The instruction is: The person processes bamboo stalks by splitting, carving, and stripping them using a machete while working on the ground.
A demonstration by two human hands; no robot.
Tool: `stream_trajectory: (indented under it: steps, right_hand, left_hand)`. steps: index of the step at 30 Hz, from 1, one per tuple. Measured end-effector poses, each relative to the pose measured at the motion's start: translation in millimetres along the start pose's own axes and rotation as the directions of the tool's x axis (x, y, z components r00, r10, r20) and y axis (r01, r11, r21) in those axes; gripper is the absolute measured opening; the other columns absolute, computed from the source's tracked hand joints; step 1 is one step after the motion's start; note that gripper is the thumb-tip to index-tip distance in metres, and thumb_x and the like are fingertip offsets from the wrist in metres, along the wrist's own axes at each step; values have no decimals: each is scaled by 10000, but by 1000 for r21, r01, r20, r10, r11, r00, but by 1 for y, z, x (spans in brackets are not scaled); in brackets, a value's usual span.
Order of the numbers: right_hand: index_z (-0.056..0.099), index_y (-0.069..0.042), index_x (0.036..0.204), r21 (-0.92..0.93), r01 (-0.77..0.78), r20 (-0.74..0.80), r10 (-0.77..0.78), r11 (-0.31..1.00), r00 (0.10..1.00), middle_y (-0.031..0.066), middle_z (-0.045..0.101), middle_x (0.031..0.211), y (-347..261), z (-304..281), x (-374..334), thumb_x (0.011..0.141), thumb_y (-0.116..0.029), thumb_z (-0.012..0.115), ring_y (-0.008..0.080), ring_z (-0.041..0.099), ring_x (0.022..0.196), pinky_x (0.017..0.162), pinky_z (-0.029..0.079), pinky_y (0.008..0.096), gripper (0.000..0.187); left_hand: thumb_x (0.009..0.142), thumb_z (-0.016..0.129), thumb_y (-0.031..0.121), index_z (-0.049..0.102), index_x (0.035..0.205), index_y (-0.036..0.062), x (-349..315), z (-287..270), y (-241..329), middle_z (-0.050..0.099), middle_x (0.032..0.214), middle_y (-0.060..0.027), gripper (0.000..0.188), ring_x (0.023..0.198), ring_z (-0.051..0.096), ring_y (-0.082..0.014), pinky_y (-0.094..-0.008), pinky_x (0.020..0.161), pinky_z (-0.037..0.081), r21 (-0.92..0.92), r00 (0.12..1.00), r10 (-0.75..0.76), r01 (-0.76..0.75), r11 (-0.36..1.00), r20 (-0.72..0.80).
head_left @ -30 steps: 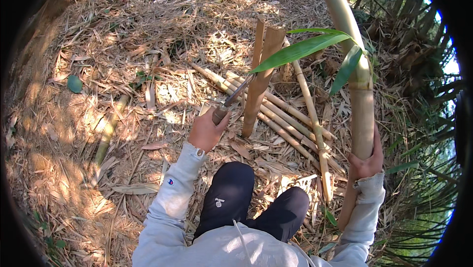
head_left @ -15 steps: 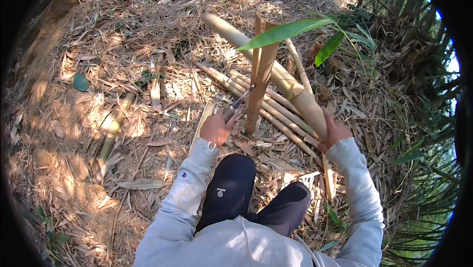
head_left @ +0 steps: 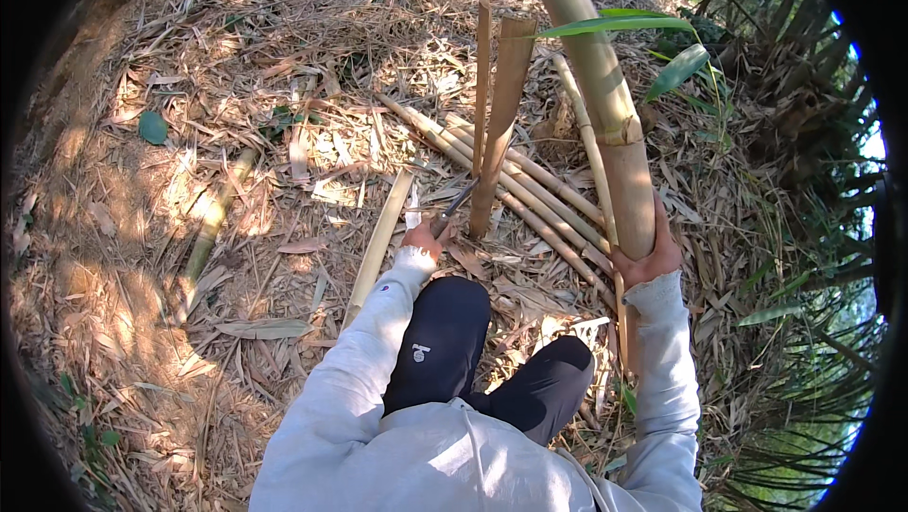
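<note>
My right hand (head_left: 648, 252) is closed around the lower end of a thick bamboo pole (head_left: 588, 58), which rises away from me and runs out of the top of the view. A node ring shows partway along it. My left hand (head_left: 422, 238) grips the handle of a knife (head_left: 460, 198) low over the litter. Its dark blade points up and right, its tip hidden by or touching a broad brown upright stake (head_left: 501, 124). A narrower stake (head_left: 481, 86) stands just left of that one. Green bamboo leaves (head_left: 681, 68) hang by the pole.
Several thin bamboo poles (head_left: 539, 195) lie in a slanting pile behind the stakes. A pale split bamboo strip (head_left: 380, 242) rests beside my left forearm. Farther left lies a bamboo length (head_left: 218, 224). Dry leaves cover the ground; dense stems (head_left: 804, 134) border the right side.
The thick pole has swung from a leftward slant to steeper, its far end moving right and out of view at the top. My right hand has shifted slightly right; my left still grips the knife.
</note>
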State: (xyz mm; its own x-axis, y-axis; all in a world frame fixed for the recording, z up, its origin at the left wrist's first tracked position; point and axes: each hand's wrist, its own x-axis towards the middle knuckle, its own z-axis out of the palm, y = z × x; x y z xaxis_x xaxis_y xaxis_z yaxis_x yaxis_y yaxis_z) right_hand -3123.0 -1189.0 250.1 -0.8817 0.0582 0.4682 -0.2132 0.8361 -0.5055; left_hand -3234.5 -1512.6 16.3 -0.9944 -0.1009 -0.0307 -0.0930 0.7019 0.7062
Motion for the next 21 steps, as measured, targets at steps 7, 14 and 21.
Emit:
stream_trajectory:
  steps: [7,14,21]
  right_hand:
    - [260,-146,1476,4,-71,-149,71,997,986,216,656,1081,-1,48,20,692,-117,726,363,679,955,828,547,415,913]
    - [262,-148,1470,-592,-263,405,563,762,720,225,623,1182,93,182,-17,661,-196,834,410,617,1065,926,506,440,992]
    - [301,-241,1481,-302,-218,206,286,928,936,216,631,1182,75,188,-27,614,-196,818,422,623,1066,948,508,440,1010]
  left_hand:
    - [878,634,494,628,1165,73,25,41,-52,703,933,-201,510,897,670,-381,-441,802,524,-100,1000,8,-10,995,-17]
    - [883,603,519,636,964,9,38,41,-48,685,924,-238,517,901,651,-425,-495,803,515,116,994,53,-64,991,96]
    - [839,625,576,655,1131,46,70,72,-103,693,984,-219,605,940,662,-391,-455,842,522,-3,990,-77,78,997,115]
